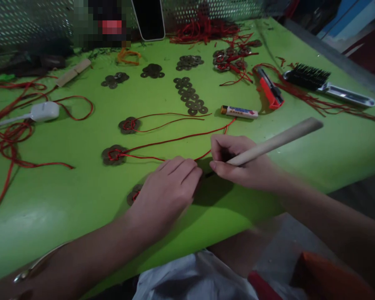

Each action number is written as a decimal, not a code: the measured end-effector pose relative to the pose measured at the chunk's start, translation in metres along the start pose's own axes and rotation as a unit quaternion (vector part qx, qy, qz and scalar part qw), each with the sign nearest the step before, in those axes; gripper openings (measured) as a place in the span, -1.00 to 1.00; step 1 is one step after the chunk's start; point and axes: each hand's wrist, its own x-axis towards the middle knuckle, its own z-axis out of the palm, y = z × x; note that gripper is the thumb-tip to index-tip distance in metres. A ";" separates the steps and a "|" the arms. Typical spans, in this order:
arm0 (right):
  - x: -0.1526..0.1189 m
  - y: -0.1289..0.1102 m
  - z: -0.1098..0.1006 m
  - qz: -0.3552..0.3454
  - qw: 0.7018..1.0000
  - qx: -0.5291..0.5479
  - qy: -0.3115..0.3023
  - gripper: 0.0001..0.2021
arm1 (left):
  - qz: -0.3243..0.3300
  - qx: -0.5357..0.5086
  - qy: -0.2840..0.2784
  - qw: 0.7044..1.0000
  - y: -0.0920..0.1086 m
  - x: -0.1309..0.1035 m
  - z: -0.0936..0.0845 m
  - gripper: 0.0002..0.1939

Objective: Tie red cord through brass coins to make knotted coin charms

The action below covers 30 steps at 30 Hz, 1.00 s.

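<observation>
My right hand grips a pale wooden-handled tool like a pen, its thin dark tip pointing left toward my other hand. My left hand rests low over the green table with fingers curled down; whatever lies under the fingertips is hidden. Partly covered by that wrist is a coin cluster with red cord. Just beyond it lies a flower-shaped coin cluster tied with red cord, whose two long strands run right, toward my right hand. Farther off is another knotted coin cluster with two loose cord ends.
Several coin piles lie farther back. At right are a lighter, a red box cutter and a hairbrush. Red cords and a white plug spread at left. A phone leans at the back.
</observation>
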 end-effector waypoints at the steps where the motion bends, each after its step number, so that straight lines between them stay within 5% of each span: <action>1: -0.001 0.000 0.000 0.005 1.000 0.001 0.007 -0.82 | -0.002 -0.002 0.001 1.000 0.000 0.000 0.000 -0.89; 30: 0.000 -0.002 0.004 -0.008 0.999 -0.044 -0.002 -0.81 | -0.015 -0.023 -0.017 0.999 0.001 0.000 -0.001 -0.92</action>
